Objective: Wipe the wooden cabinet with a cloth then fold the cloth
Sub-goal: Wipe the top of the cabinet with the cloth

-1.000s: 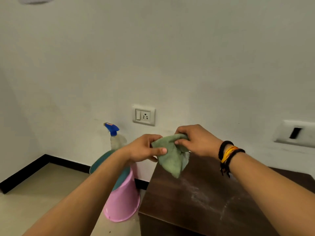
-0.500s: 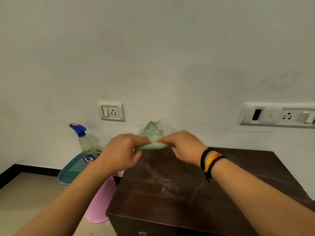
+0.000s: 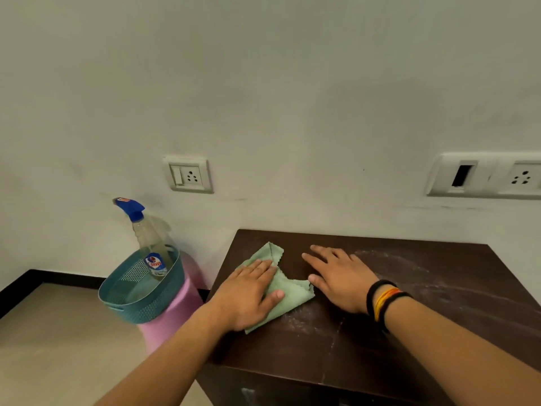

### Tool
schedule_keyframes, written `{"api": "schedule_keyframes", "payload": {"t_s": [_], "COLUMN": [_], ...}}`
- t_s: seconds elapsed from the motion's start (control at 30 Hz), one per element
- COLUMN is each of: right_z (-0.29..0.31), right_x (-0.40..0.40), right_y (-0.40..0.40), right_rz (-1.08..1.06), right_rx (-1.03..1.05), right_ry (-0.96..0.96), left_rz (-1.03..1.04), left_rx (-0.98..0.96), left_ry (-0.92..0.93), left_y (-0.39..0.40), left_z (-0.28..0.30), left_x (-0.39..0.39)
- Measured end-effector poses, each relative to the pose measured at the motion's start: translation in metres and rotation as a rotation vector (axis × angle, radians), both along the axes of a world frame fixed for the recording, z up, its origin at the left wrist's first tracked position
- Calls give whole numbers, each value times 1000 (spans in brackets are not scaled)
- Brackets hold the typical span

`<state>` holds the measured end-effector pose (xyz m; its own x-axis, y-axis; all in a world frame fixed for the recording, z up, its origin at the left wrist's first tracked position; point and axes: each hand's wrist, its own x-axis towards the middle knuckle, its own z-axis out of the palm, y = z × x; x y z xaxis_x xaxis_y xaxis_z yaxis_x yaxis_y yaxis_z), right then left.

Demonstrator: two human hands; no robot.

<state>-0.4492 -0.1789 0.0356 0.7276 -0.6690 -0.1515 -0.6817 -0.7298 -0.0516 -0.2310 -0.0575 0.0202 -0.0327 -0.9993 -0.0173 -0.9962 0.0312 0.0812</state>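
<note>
Dusty cabinet top [image 3: 409,332] carries the green cloth [image 3: 288,297]; your left hand [image 3: 248,291] presses it flat, your right hand [image 3: 339,276] rests beside it, fingers straight.

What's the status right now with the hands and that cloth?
Left hand flat on the crumpled green cloth. Right hand flat on the dark wooden cabinet top, beside the cloth. White dusty smears on the cabinet. Nothing in the way.

The left hand [image 3: 248,293] lies flat on a green cloth [image 3: 288,291] spread on the dusty dark wooden cabinet [image 3: 409,332]. The right hand [image 3: 339,276] rests flat just right of it. Left of the cabinet, a spray bottle [image 3: 149,238] stands in a blue basket [image 3: 140,300].
</note>
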Motion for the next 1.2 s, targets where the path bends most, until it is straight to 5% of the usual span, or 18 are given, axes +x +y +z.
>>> {"api": "schedule_keyframes", "payload": {"t_s": [0.57,0.67,0.83,1.03,1.2], "right_z": [-39,-44,-38,-45,-42], "right_x": [-9,-14,-12,-15,-9], "right_y": [-4,2,-10,1,-5], "right_rz": [19,27,19,28,10], "right_rx": [-4,5,-13,-12,-12], "right_ry": [-44,-43,-64,-52,-76], "left_rz": [312,278,307,228,420], "left_rx": [78,69,16,4,24], "left_ry": [-41,-44,25,26,26], "left_y": [-3,41,-30,24,-28], "left_z": [-11,-19,-17,-28,-17], "left_x": [6,-30,-10,-58,2]}}
